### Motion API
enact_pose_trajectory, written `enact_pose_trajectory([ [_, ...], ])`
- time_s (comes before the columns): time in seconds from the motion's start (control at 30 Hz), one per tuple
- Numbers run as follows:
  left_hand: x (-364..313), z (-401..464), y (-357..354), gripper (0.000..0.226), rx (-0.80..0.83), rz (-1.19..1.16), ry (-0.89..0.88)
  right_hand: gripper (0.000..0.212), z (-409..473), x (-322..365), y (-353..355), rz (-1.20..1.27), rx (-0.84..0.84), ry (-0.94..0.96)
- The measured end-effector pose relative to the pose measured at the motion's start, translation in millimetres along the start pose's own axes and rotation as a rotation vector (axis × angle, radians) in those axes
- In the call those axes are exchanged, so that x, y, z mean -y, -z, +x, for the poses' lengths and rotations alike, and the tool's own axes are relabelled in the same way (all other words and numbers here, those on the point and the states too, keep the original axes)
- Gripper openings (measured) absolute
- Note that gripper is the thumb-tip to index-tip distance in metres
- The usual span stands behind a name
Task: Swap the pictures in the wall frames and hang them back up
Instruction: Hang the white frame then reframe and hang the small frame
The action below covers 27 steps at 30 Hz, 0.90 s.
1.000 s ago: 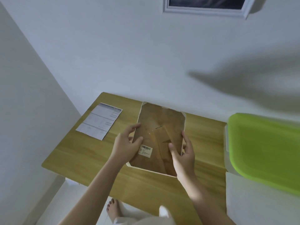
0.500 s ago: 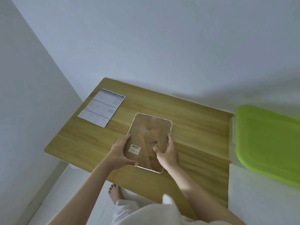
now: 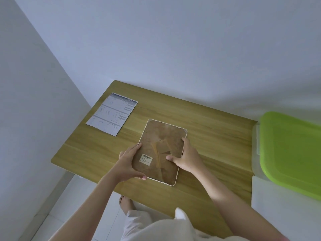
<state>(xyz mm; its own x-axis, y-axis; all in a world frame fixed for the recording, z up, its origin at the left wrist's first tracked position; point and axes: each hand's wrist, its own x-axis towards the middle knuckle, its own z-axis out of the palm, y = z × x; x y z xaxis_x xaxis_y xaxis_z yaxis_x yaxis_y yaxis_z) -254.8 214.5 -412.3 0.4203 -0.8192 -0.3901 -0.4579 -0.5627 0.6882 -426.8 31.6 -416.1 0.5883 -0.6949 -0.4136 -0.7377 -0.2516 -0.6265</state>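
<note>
Both hands have brought the picture frame point(image 3: 162, 150) lower, face down on the wooden table point(image 3: 208, 136); left hand point(image 3: 127, 164) and right hand point(image 3: 186, 158) grip its near side edges

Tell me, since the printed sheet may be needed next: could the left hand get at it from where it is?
Probably yes. The printed sheet lies flat on the table, apart from the frame, with bare wood between. But the left hand grips the frame's edge and would have to let go first.
</note>
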Motion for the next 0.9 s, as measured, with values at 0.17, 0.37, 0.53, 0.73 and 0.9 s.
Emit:
enact_pose_trajectory([
  [0.17, 3.1, 1.6, -4.3, 0.128, -0.02, -0.002, -0.011, 0.093, 21.9, 2.7, 20.4, 0.034, -0.069, -0.029],
  [0.37, 7.6, 3.1, -6.0, 0.128, -0.033, 0.006, -0.039, 0.092, 41.1, 16.1, 29.2, -0.057, -0.078, -0.092],
  [0.53, 9.0, 2.7, -4.4, 0.129, -0.038, 0.032, -0.075, 0.097, 49.0, 19.9, 32.6, -0.074, -0.046, -0.124],
  [0.73, 6.8, 2.1, -2.4, 0.128, -0.033, 0.051, -0.094, 0.095, 47.7, 19.0, 36.7, 0.017, -0.059, -0.113],
  [0.9, 6.2, 1.0, -2.8, 0.13, -0.037, 0.06, -0.091, 0.088, 42.2, 12.2, 37.3, 0.067, -0.106, -0.027],
])
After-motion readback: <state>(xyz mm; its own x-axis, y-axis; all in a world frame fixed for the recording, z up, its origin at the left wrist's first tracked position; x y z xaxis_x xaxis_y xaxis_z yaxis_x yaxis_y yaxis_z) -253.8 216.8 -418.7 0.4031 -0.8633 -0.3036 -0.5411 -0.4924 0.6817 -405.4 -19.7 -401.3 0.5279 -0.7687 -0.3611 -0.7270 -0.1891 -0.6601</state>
